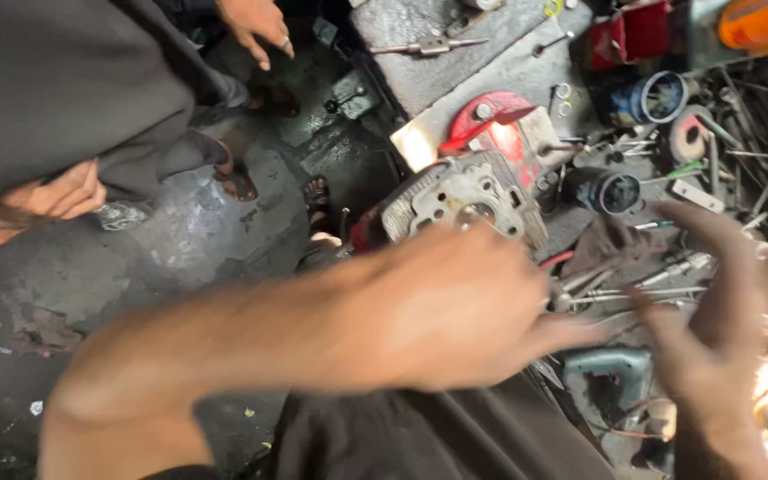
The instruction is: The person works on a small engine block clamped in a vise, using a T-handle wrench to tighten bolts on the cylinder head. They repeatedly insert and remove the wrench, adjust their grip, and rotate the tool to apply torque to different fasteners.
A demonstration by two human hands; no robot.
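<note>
A view from above of a cluttered, grimy workshop. Two bare hands of the person wearing the camera reach across the near part of the scene, both blurred by motion.

The left hand (455, 311) stretches from the near left towards the right, its back to the camera; the fingers point right and look loosely extended, but blur hides whether anything is pinched under them. The right hand (713, 311) is at the right edge, fingers spread open and empty, palm turned towards the left hand.

Between the two hands, slightly far of them, lies a loose bundle of long metal hand tools (642, 284) on the worktop (491, 71), their long axes running roughly left to right. The left fingertips are just beside the bundle's left end; the right hand is just beside its right end. Their number cannot be counted through the blur.

Just beyond the left hand sits one grey finned engine cylinder head (460, 200), with one red metal part (491, 120) behind it. Further right are two dark round cylinders, one blue (655, 98) and one black (606, 191).

At the far left, another person's two hands show: one (255, 27) at the top, one (60, 196) at the left edge.
</note>
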